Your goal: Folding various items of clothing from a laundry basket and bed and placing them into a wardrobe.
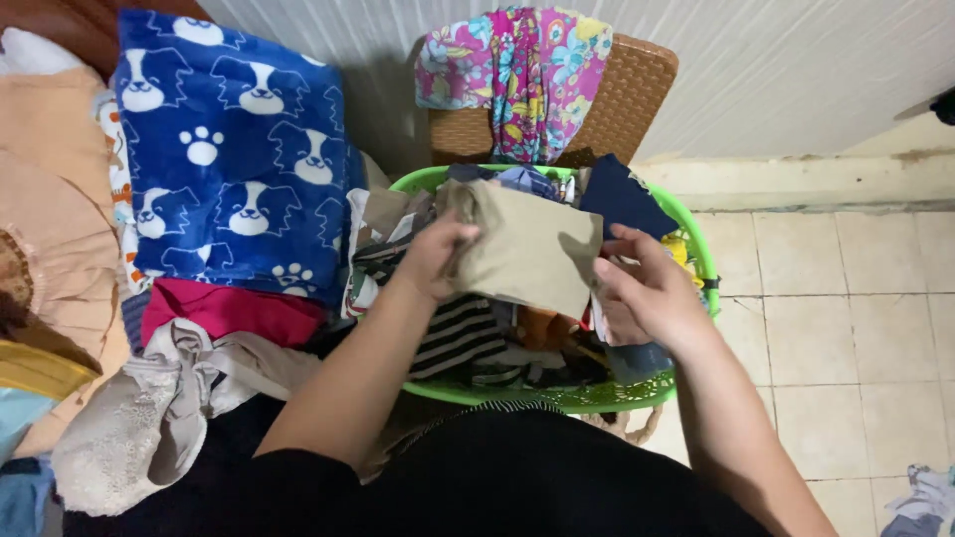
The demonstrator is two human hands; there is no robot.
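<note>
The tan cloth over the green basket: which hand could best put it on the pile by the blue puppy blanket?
Probably the left hand. It already grips the tan cloth on the side nearest the blue puppy blanket. The right hand holds the far edge, over the green basket.

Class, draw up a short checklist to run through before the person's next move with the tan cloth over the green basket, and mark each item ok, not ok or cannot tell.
1. Left hand grips the tan cloth: ok.
2. Right hand grips its other edge: ok.
3. Cloth lifted free of the clothes below: cannot tell.
4. Green basket sits level: ok.
5. Blue dog-print blanket lies apart from the cloth: ok.
6. Floral garment draped on the chair behind, out of the way: ok.
</note>
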